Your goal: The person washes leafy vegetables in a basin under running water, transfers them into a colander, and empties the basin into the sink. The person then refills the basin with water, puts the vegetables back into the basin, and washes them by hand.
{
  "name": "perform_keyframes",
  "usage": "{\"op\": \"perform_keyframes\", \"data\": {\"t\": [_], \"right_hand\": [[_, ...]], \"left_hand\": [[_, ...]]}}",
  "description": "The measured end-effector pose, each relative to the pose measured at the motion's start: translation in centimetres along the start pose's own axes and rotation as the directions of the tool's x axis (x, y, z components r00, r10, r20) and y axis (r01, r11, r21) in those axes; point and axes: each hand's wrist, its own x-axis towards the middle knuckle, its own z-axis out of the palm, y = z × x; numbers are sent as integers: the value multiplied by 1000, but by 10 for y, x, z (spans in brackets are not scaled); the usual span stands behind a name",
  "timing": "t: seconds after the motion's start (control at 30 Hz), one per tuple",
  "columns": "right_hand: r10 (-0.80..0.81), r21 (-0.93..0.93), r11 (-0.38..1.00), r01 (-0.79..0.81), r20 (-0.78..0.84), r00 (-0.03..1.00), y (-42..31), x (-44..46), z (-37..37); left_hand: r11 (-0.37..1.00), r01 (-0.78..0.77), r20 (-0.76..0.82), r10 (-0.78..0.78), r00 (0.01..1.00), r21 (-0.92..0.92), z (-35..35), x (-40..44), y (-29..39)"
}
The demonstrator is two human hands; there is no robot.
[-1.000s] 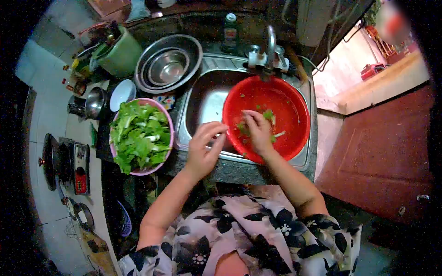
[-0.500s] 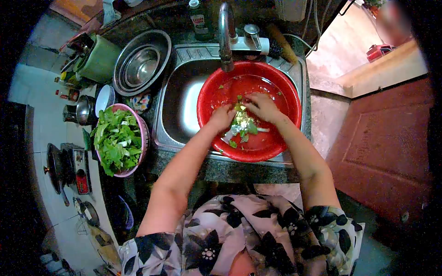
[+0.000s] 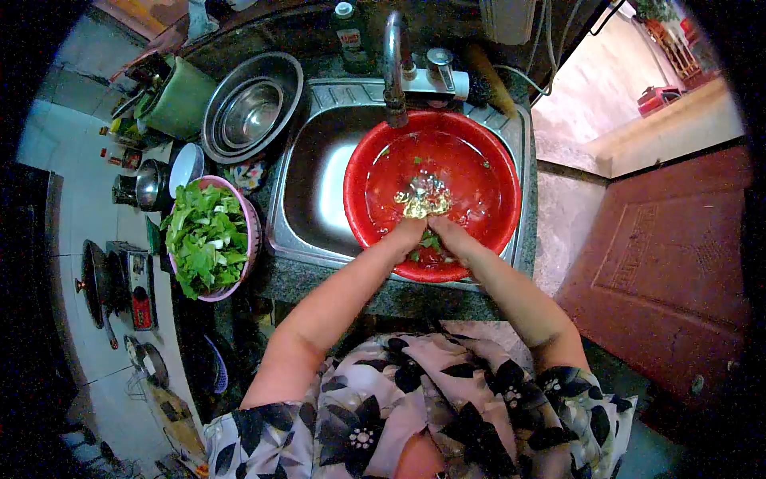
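A red basin (image 3: 357, 209) of water stands in the right part of the sink. Inside it, my left hand (image 3: 410, 231) and my right hand (image 3: 450, 234) are drawn together close to the near rim. Leafy greens (image 3: 430, 241) show between and just under them, and both hands look closed around these. Water covers part of the fingers. Ripples and a bright reflection lie just beyond my hands, and small leaf bits float by the far side. The faucet (image 3: 394, 104) hangs over the basin's back rim.
To the left, a pink basket (image 3: 254, 239) holds a heap of cut greens (image 3: 206, 239). Nested metal bowls (image 3: 287, 120) stand behind it. The sink's left bowl (image 3: 307, 191) is bare metal. A green bottle (image 3: 351, 40) is at the back, a reddish door (image 3: 662, 263) at right.
Both hands have come toward me, from the basin's middle to its near side, and closer together. The greens have moved with them, and the water is now rippling.
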Motion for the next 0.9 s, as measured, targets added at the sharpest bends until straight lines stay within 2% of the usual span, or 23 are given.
{"op": "perform_keyframes", "data": {"t": [0.1, 0.13, 0.23, 0.27, 0.3, 0.33, 0.37, 0.4, 0.5, 0.53, 0.57, 0.63, 0.67, 0.7, 0.77, 0.83, 0.87, 0.9], "right_hand": [[47, 345, 937, -46, 5, 999, 17, 10, 8], [98, 431, 899, -83, -14, 995, 11, 8, 16], [127, 323, 944, -67, -167, 978, -23, -23, 35], [-82, 219, 969, 118, -168, 982, 21, 15, 27], [-116, -78, 992, 100, -234, 965, 18, 11, 24], [-166, -366, 929, 53, -286, 944, 9, 3, 23], [-231, -619, 785, -17, -318, 919, -1, -7, 23], [-341, -689, 725, 24, -327, 881, -11, -20, 21], [-628, -677, 685, 270, -360, 690, 33, 23, -16], [-610, -612, 738, 286, -421, 672, 12, 6, -11], [-580, -539, 786, 303, -472, 664, -12, -14, -4], [-612, -556, 768, 318, -493, 618, -23, -13, 3], [-705, -617, 686, 386, -432, 563, -21, -1, 3], [-650, -665, 699, 264, -435, 623, -50, -19, 20], [-801, -706, 575, 414, -383, 460, -82, -21, 52], [-874, -614, 485, 623, -304, 380, -138, -46, 108], [-914, -555, 404, 727, -272, 300, -156, -46, 133], [-932, -474, 355, 806, -246, 266, -177, -59, 166]], "left_hand": [[890, 40, 54, -17, 998, -454, 20, 8, -20], [753, 99, 50, -88, 995, -650, 29, 10, -19], [533, -40, -19, 45, 999, -845, 53, 30, -28], [443, -85, -52, 87, 995, -893, 54, 35, -33], [407, -27, 27, 125, 992, -913, 51, 28, -27], [373, 36, 104, 165, 981, -927, 47, 11, -14], [340, 100, 178, 208, 962, -935, 43, -6, -2], [349, 106, 228, 329, 917, -931, 41, -21, 6], [310, 122, 218, 300, 928, -943, 37, -50, 31], [310, 168, 269, 319, 909, -936, 36, -52, 31], [391, 218, 351, 312, 883, -894, 31, -49, 29], [457, -16, 203, 426, 882, -889, 29, -72, 41], [516, -60, 163, 376, 912, -854, 23, -79, 45], [524, -151, 120, 446, 887, -838, 10, -91, 50], [519, -328, 50, 587, 808, -789, -18, -126, 67], [490, -434, -104, 565, 819, -756, -54, -191, 81], [475, -480, -169, 559, 812, -738, -73, -228, 89], [414, -607, -261, 636, 726, -678, -94, -245, 80]]}}
